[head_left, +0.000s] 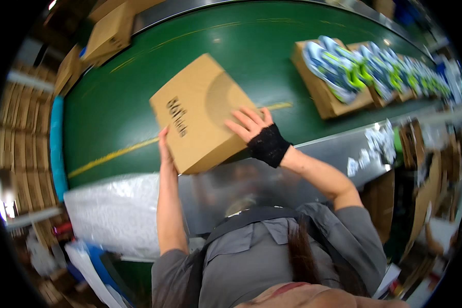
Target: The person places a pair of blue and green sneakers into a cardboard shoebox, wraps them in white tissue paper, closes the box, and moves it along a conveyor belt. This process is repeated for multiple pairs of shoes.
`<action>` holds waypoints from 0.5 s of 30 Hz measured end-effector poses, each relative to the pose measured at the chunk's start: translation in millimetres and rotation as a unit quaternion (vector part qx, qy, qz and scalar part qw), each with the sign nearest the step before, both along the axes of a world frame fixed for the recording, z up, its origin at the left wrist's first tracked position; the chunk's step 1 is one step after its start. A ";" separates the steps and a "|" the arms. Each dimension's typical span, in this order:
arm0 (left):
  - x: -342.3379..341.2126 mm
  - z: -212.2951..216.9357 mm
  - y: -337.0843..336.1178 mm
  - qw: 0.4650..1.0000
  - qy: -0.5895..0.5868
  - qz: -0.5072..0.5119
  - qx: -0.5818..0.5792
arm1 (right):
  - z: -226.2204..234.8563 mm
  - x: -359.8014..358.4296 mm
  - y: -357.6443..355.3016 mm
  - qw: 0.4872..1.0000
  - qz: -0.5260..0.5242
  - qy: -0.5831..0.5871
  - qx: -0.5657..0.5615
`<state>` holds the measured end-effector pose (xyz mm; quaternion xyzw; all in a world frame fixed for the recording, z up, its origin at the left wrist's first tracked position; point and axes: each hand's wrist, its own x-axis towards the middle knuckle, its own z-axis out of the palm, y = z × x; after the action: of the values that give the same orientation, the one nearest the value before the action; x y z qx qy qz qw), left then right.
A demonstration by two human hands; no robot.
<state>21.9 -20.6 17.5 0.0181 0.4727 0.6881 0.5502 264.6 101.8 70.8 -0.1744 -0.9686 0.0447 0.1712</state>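
A closed brown cardboard shoe box (205, 110) with dark print on its lid sits at an angle in front of me, over the green belt and its metal edge. My left hand (166, 154) grips the near left side of the box; most of its fingers are hidden behind the edge. On the lid's right part rests my right hand (256, 131), in a black fingerless lace glove, its fingers spread out and the palm by the box's right edge. Whether the box's underside touches the belt is hidden.
To the right, several boxes topped with blue-grey and lime sports shoes (339, 69) form a row on the green belt (272, 56). Crumpled white paper (377, 146) lies on the metal ledge (321, 154). White wrapping sheets (115, 213) are at near left. More cartons (108, 36) stand far left.
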 end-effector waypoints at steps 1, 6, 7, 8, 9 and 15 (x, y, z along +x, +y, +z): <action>7.2 4.8 -7.7 1.000 0.005 0.009 0.023 | 10.5 12.4 4.7 1.000 -0.002 0.015 -0.006; 51.0 76.2 -90.5 0.983 0.037 0.156 0.093 | 24.3 91.0 60.9 0.992 -0.053 0.083 0.075; 31.3 62.3 -130.8 0.964 0.215 0.152 0.038 | 25.7 115.5 79.1 0.990 -0.089 0.060 0.094; 23.6 56.2 -173.6 0.967 0.023 0.209 0.141 | 25.0 142.9 98.7 0.985 -0.125 0.037 0.112; 27.5 69.3 -203.8 0.956 0.065 0.257 0.130 | 28.4 167.6 115.9 0.975 -0.166 0.018 0.144; 63.6 77.9 -364.7 0.866 0.188 0.462 0.027 | 36.2 226.0 207.4 0.906 -0.362 -0.216 0.043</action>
<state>85.5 -385.3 95.5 -0.0585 0.5026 0.8598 0.0693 490.6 309.1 107.0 -0.5111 -0.8530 -0.1008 -0.0306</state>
